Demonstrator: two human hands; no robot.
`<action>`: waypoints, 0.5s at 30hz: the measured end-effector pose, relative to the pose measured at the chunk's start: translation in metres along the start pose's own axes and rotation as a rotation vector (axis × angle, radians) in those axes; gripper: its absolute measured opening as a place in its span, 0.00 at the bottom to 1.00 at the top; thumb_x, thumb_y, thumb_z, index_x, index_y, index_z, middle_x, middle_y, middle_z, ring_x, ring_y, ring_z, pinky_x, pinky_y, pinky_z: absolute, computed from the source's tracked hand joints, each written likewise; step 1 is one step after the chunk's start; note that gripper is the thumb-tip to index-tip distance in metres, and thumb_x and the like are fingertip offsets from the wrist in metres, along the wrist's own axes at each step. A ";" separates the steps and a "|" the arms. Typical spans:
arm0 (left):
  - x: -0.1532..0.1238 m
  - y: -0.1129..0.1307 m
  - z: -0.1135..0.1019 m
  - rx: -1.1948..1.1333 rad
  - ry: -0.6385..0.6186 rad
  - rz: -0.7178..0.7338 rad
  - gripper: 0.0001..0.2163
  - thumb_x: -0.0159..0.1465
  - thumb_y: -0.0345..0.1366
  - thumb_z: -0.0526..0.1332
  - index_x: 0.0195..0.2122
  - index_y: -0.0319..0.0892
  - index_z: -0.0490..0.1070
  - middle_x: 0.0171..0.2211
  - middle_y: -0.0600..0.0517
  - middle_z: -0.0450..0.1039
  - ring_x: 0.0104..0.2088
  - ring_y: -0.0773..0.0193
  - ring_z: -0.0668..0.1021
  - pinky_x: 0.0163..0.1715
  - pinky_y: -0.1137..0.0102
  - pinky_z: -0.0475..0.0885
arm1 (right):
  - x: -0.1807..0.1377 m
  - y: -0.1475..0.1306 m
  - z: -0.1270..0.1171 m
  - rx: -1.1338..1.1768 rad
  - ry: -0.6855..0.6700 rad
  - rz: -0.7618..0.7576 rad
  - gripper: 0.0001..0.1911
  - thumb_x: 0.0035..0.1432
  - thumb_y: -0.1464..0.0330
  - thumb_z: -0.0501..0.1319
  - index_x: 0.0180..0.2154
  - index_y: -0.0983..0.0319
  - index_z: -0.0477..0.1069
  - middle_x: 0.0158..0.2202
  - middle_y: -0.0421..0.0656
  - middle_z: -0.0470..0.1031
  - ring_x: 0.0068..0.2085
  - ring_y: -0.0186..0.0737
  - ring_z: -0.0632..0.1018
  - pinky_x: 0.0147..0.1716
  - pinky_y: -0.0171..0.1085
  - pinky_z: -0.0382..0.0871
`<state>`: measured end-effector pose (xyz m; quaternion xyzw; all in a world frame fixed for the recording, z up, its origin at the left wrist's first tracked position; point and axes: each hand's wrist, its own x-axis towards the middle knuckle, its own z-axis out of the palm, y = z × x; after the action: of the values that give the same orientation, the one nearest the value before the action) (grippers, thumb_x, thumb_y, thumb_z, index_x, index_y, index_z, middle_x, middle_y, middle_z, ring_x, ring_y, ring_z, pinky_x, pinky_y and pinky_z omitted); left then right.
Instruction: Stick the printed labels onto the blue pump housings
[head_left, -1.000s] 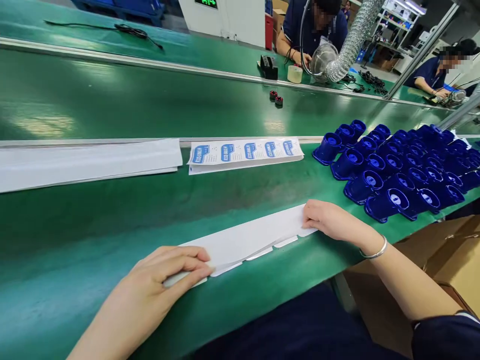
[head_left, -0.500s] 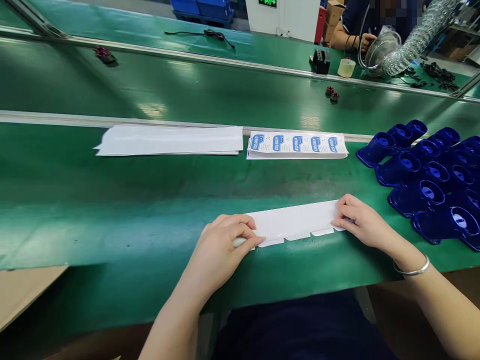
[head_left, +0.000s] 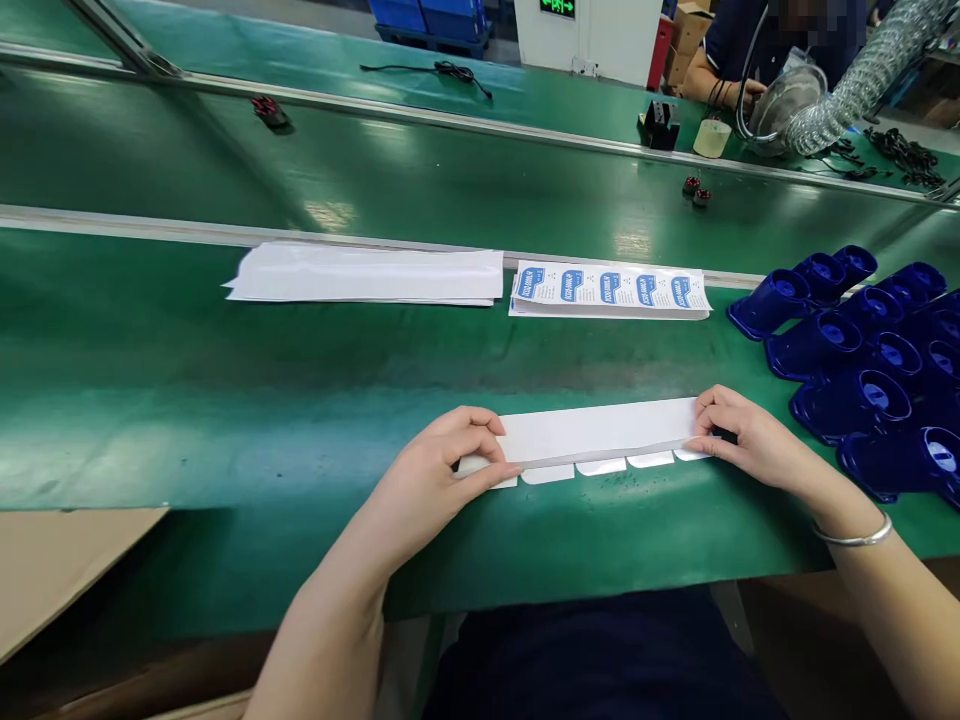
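Observation:
A long white strip of sticker sheet lies on the green table, blank side up. Along its near edge several white rounded tabs stick out in a row from under a bent-up edge. My left hand pinches the strip's left end between thumb and fingers. At the right end, the thumb and curled fingers of my right hand grip it too; part of that end is hidden by the fingers. Behind lies a stack of printed sticker sheets with blue labels, beside a pile of blank white sheets.
Several dark blue plastic cup-shaped parts stand at the right. A metal-edged green belt runs behind, carrying small red-and-black parts. Across it a co-worker's hand is near a silver duct. Cardboard sits front left.
The strip's near edge is bent up more, and the tabs show more fully. Both hands keep hold of its ends. The whole view has shifted slightly, so most things appear further right.

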<state>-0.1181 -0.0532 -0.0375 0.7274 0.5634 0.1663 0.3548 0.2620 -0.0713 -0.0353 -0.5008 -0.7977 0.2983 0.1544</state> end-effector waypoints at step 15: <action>0.019 0.004 -0.005 0.092 0.057 -0.181 0.17 0.56 0.55 0.62 0.20 0.47 0.73 0.42 0.50 0.79 0.36 0.54 0.78 0.32 0.66 0.69 | 0.029 0.006 -0.010 -0.163 -0.049 0.153 0.13 0.66 0.61 0.60 0.28 0.59 0.68 0.26 0.39 0.72 0.29 0.37 0.70 0.28 0.35 0.56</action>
<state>-0.1125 -0.0341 -0.0348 0.6841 0.6437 0.1279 0.3184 0.2589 -0.0397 -0.0330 -0.5635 -0.7824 0.2556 0.0703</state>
